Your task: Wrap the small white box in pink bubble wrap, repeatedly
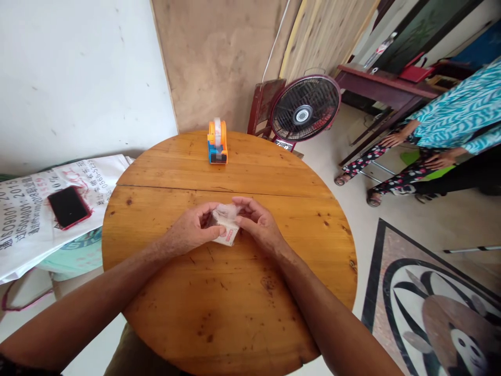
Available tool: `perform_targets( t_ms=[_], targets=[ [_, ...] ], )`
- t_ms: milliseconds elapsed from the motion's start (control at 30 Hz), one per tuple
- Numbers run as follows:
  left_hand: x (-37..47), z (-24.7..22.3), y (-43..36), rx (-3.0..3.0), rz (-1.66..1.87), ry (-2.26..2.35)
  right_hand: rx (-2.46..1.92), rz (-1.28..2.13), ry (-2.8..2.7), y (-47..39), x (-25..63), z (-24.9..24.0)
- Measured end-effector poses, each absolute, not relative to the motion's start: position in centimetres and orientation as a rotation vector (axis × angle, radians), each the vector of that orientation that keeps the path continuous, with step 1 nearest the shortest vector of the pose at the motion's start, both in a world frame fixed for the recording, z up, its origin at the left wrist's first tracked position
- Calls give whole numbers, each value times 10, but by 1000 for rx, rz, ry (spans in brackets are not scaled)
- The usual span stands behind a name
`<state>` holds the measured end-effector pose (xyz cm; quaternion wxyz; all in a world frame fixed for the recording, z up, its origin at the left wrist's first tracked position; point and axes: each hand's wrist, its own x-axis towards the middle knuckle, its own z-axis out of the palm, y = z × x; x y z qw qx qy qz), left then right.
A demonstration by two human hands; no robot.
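A small whitish packet (227, 236) with red print and a clear, crinkled film at its top is held over the middle of the round wooden table (230, 308). My left hand (192, 228) grips its left side, thumb on the front face. On the right, my right hand (259, 223) has its thumb and fingers closed on the film at the packet's upper right edge. Farther back on the table stands an orange and blue tape dispenser (217, 142) with a roll of tape, touched by neither hand.
A phone (69, 207) lies on white printed sacks (23, 209) at the left. Behind the table's right edge stand a fan (305, 108) and a reddish wooden chair (266, 102). A seated person (462, 112) is at the right, near a dark table (387, 83) with a bottle.
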<state>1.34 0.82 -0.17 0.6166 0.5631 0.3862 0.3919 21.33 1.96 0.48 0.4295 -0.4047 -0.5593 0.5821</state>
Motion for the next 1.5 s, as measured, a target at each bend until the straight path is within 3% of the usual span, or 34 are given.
perform_targets(
  t_ms=[567,900,1500],
  targets=[
    [12,0,11,1181,892,791,-1057,1231,-1440,31,192,21],
    [9,10,10,1095,928,956,-1066,1140,-1608,22,195,27],
    [9,10,10,1156,939,1019,-1048,315,-2196,10,199,18]
  ],
)
